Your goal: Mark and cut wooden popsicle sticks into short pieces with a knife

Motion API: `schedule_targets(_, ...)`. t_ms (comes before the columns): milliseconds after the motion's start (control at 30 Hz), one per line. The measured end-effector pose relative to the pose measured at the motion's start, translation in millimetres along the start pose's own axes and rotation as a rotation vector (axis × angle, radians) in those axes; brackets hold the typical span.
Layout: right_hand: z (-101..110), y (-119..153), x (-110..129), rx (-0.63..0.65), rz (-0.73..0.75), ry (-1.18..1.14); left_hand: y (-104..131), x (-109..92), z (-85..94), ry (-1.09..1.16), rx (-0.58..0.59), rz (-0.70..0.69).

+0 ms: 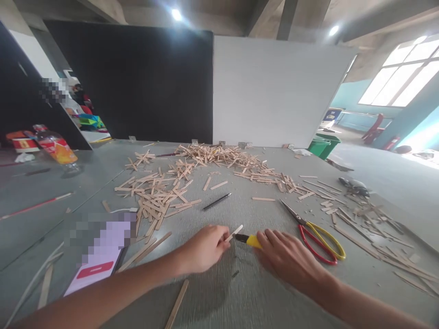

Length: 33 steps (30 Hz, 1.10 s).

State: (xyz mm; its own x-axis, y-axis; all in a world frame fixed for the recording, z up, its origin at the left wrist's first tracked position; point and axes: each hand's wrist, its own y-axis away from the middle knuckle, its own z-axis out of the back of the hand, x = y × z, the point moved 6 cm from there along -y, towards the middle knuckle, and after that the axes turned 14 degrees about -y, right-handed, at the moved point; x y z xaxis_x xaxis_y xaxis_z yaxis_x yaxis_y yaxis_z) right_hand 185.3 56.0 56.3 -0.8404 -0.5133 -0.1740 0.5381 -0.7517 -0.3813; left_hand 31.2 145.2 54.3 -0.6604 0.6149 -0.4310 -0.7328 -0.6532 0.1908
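Note:
My left hand [209, 249] pinches a short wooden craft stick [236, 232], whose pale end sticks out to the right past the fingertips. Wrapped in my right hand [283, 251] is a yellow utility knife [253, 241] with a black front end. That front end points left at the stick, close to it; whether the two touch, I cannot tell. Beyond both hands a black pen [217, 202] lies at a slant. Scissors [317, 235] with one red and one yellow handle rest just right of my right hand.
Piles of craft sticks [154, 194] spread across the grey table [247, 297], with cut scraps [380, 228] at right. At left are a phone [96, 251] under my forearm, an orange drink bottle [56, 145] and a red-and-white pencil [37, 205]. Black [137, 82] and white [274, 91] panels stand behind.

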Motion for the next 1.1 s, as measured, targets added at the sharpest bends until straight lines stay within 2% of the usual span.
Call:
schedule_targets(100,3,16,-1,-0.228,-0.145,-0.174,7,-8,15.8,0.017,-0.089,0.022)
schedule_targets(167,9,23,0,-0.317,-0.184,-0.25,13,-16,29.6,0.026,-0.143,0.028)
schedule_targets(267,14,30,0,-0.36,-0.195,-0.353,24,-29,46.4,0.027,-0.168,0.024)
schedule_targets(367,11,38,0,-0.399,-0.174,-0.44,32,-43,54.4,0.009,-0.186,-0.055)
schedule_targets(567,7,46,3,-0.451,-0.122,-0.502,37,-52,57.0,-0.1,-0.347,-0.195)
schedule_targets(767,11,50,1,-0.484,-0.108,-0.515,39,-53,57.4,-0.154,-0.387,-0.255)
schedule_targets(967,7,49,2,-0.446,-0.123,-0.522,40,-52,52.9,-0.196,-0.371,-0.201)
schedule_targets(1100,22,44,3,-0.457,-0.195,-0.604,40,-51,55.9,-0.038,-0.372,-0.121)
